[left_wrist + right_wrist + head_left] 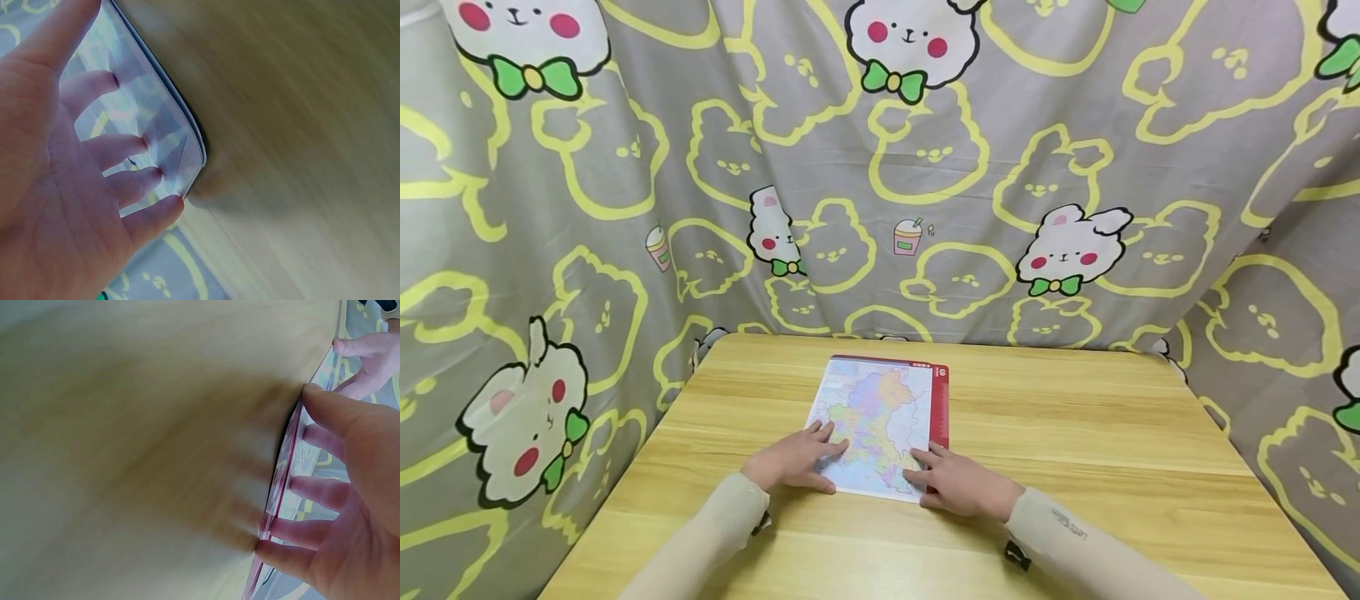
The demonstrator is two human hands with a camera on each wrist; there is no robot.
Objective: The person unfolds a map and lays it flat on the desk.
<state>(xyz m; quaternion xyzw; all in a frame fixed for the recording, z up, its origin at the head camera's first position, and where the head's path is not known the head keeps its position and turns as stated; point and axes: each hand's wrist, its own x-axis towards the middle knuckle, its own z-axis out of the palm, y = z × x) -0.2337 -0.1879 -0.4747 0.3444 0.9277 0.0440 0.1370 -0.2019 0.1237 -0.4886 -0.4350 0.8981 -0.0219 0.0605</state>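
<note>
While a glossy, rectangular, multicoloured map (876,408) with a red border (939,410) along its right side lies on the pale yellow wood-grain table (1090,442), both of the person's hands rest on it. The left hand (796,458), fingers spread and unclenched, touches the lower left part; the right hand (962,483), likewise spread and grasping nothing, touches the lower right. Behind the table hangs a grey fabric curtain (842,167) printed with yellow outlines and white cartoon animals.
</note>
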